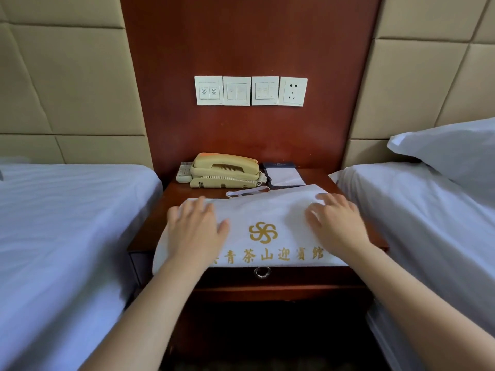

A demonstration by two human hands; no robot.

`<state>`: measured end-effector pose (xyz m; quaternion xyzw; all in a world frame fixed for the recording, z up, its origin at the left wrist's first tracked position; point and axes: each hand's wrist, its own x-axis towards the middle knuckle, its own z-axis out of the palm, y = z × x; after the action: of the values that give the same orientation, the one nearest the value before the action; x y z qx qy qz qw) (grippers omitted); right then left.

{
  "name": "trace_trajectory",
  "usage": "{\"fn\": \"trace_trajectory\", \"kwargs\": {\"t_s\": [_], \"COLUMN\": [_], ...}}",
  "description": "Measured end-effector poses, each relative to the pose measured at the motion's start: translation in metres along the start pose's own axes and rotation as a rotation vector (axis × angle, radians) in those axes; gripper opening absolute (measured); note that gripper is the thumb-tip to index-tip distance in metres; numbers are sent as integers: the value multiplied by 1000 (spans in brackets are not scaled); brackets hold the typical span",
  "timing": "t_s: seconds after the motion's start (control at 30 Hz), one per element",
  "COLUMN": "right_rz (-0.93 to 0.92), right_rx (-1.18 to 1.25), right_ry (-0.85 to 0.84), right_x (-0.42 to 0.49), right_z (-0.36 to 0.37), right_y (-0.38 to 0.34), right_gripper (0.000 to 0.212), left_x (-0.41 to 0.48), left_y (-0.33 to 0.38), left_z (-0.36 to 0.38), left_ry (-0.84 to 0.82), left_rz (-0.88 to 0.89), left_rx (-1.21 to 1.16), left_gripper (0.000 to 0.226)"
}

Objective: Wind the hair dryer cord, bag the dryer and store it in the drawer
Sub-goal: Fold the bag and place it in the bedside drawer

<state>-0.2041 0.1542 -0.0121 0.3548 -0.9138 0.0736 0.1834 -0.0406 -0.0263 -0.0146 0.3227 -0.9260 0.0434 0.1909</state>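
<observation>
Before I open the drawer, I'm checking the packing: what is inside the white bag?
The white bag is opaque: only its gold print shows, left hand and right hand resting on it. Contents covered.

A beige corded telephone (225, 170) sits at the back of the dark wooden table (176, 194), centre of the frame. A pale remote control (184, 172) lies just beside it on the left, and a white notepad (285, 175) in a dark folder lies on the right. Above, on the reddish wood panel (241, 44), three white switch plates (237, 91) run in a row, with a wall socket (292, 91) at their right end. White-sheeted beds fill the left (67, 223) and right (428, 223) sides. A pillow (450, 151) lies on the right bed. Tan padded panels (67, 76) back both.
</observation>
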Motion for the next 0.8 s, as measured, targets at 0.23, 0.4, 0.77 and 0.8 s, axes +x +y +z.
{"fn": "trace_trajectory", "kwargs": {"t_s": [0.23,0.4,0.77,0.8], "right_rz": [-153,-14,27,35], "right_rx": [222,272,310,331], "right_ry": [-171,-107,11,10], "right_x": [3,5,60,65], "right_z": [26,44,72,74], "right_y": [-52,-49,-47,-47], "right_gripper": [52,58,58,56], "left_x": [9,1,68,74], "left_y": [27,23,15,14], "left_z": [37,54,81,83], "left_ry": [-261,-164,-189,-194], "left_rz": [138,86,129,131], "left_rx": [-211,-134,-154,-165], "left_gripper": [55,60,59,58]}}
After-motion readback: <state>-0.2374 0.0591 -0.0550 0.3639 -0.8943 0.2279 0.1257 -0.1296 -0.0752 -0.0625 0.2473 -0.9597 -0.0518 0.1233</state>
